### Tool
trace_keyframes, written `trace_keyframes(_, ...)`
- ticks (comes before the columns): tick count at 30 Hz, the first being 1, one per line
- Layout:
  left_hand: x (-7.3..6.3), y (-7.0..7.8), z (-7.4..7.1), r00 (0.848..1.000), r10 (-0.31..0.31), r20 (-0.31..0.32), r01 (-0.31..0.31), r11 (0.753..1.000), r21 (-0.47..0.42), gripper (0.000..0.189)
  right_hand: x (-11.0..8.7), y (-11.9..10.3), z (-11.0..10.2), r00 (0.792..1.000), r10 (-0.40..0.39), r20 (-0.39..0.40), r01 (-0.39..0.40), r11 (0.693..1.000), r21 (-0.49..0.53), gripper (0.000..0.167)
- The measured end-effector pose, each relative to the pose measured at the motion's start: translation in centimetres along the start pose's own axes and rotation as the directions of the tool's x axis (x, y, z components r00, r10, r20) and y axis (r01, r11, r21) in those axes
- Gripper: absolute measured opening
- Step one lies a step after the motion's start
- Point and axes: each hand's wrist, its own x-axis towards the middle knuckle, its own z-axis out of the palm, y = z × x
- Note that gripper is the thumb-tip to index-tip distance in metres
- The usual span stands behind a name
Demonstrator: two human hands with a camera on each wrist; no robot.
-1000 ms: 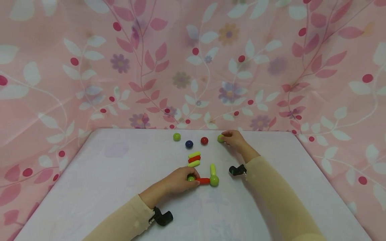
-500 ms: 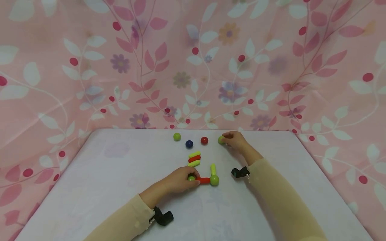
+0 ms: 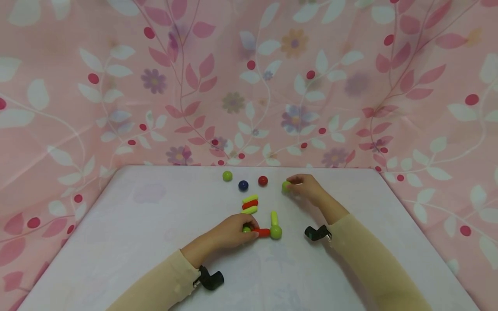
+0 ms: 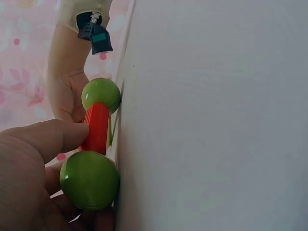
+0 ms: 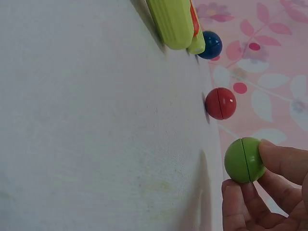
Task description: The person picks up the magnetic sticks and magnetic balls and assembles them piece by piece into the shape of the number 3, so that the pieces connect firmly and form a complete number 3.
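Observation:
My left hand [image 3: 232,232] grips a small joined piece, its thumb on the red ridged stick [image 4: 97,129] and its other fingers behind the near green ball [image 4: 89,180]. At the stick's far end sits another green ball [image 3: 276,232], from which a yellow-green stick [image 3: 274,217] points away from me. With thumb and fingertips my right hand [image 3: 308,189] pinches a loose green ball [image 5: 243,160] that has a seam round it. In the right wrist view this ball shows above the tabletop, right of the red ball [image 3: 263,181].
Beyond my left hand lie two yellow-green sticks [image 3: 250,210] with a red stick [image 3: 250,204] between them. A blue ball [image 3: 243,185] and a green ball [image 3: 227,176] rest near the back edge of the white table [image 3: 155,224]. A pink floral cloth [image 3: 233,86] hangs behind.
My right hand has drawn back from the table's far edge, bringing the pinched green ball slightly nearer to me. My left hand keeps its grip in the same place.

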Motion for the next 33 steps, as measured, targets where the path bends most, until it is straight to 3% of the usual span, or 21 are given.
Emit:
trace_keyframes(6, 0.2, 0.2, 0.2, 1.000, 0.018, -0.006, -0.018, 1.000, 0.014, 0.015, -1.7, -0.4, 0.5, 0.999, -0.002, 0.049, 0.004, 0.999, -0.044, 0.038)
trace_keyframes(19, 0.9, 0.6, 0.8, 0.998, 0.063, 0.004, -0.063, 0.998, -0.003, 0.012, -3.9, -0.3, 2.2, 0.991, -0.050, 0.125, 0.055, 0.998, -0.039, 0.033)
trace_keyframes(33, 1.1, 0.9, 1.0, 0.996, 0.085, -0.010, -0.085, 0.996, -0.005, 0.011, -4.2, -0.3, 2.9, 0.986, -0.056, 0.156, 0.055, 0.998, 0.008, 0.032)
